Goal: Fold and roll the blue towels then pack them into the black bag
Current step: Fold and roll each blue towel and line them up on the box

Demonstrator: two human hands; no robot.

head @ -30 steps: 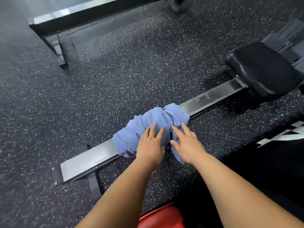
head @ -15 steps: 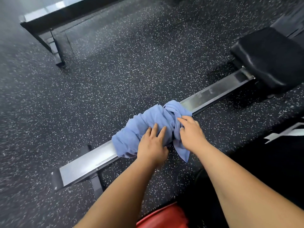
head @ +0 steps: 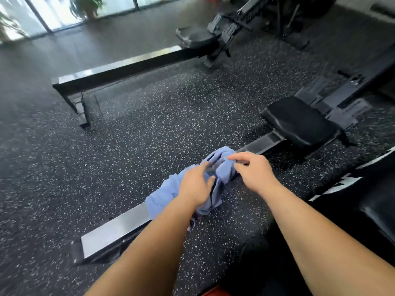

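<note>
- Towel [head: 168,192] bunched on rail [head: 119,227], centre frame; long axis along rail, lower left to upper right.
- Left hand [head: 195,184] pressed on it, fingers spread.
- Upper-right end pinched by right hand [head: 254,169].

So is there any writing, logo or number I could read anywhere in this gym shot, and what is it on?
None can be read.
White marks on the black item at the right edge: maybe part of a logo or lettering, but cut off and blurred, not legible.
Blue towel, metal rail, black seat: no visible text or labels.
Far rowing machine: too blurred to tell whether it bears any.
</note>
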